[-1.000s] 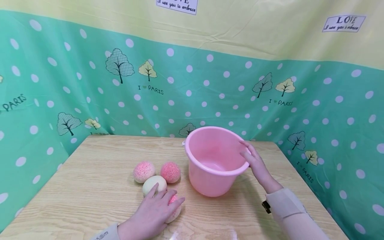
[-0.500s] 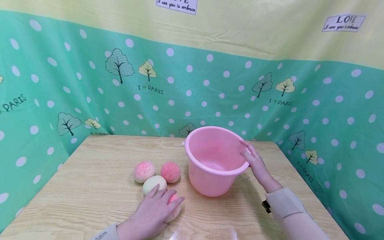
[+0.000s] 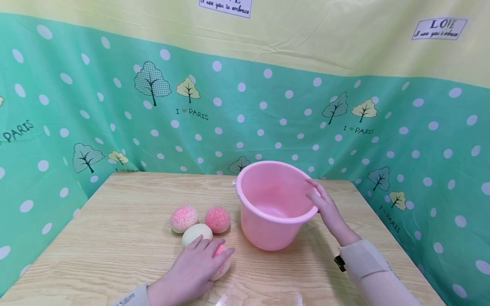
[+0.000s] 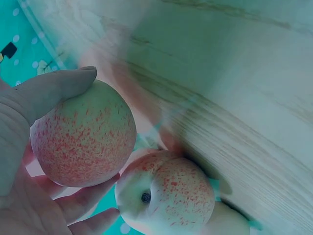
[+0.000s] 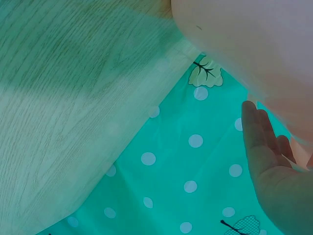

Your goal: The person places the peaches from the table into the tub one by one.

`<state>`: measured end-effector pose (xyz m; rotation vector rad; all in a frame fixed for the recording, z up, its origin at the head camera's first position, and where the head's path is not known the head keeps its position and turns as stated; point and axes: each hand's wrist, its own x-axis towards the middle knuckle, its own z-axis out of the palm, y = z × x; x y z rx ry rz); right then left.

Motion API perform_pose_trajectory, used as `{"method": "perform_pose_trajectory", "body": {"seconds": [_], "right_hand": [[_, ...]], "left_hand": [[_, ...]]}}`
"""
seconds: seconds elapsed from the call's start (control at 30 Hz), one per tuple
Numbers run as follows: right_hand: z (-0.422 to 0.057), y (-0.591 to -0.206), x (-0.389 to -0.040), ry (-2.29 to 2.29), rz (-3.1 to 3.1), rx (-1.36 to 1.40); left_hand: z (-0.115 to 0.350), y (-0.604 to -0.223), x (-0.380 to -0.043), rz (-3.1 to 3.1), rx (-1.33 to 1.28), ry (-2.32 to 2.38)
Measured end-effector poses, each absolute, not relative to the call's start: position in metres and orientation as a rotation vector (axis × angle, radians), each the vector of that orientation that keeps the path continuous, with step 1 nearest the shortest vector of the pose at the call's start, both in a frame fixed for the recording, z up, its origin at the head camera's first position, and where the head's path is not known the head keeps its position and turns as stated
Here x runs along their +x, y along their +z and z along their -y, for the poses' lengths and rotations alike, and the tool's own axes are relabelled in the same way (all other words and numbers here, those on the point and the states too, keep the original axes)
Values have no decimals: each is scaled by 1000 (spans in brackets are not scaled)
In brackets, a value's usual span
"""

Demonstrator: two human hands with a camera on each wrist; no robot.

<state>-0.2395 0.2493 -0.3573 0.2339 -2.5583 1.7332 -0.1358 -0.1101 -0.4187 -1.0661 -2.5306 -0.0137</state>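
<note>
My left hand (image 3: 191, 272) holds a speckled pink-and-cream peach (image 3: 221, 265) near the front of the table. In the left wrist view the thumb lies over this peach (image 4: 85, 137) and the fingers lie beneath it. Just beyond that hand sits a pale cream peach (image 3: 197, 235), partly covered by the fingers. Behind it are a speckled peach (image 3: 183, 219) and a deeper pink peach (image 3: 217, 219). My right hand (image 3: 327, 208) grips the right rim of a pink bucket (image 3: 264, 231), which stands upright with nothing seen inside.
The bucket's handle joint (image 3: 235, 183) shows at its left rim. A wood-grain table (image 3: 126, 225) carries everything. Behind and on both sides hangs a green and yellow curtain (image 3: 214, 144) with dots and trees.
My left hand and the peach in it have shifted very slightly away from the front edge. The right hand, the bucket and the other peaches have stayed put.
</note>
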Motion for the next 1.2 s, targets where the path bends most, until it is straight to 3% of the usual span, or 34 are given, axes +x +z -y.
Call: {"method": "perform_pose_trajectory", "body": {"seconds": [1.2], "right_hand": [[-249,-357,-240,1717,2559,224]], "left_hand": [[111,-403,-140,2540,-952,-92]]}}
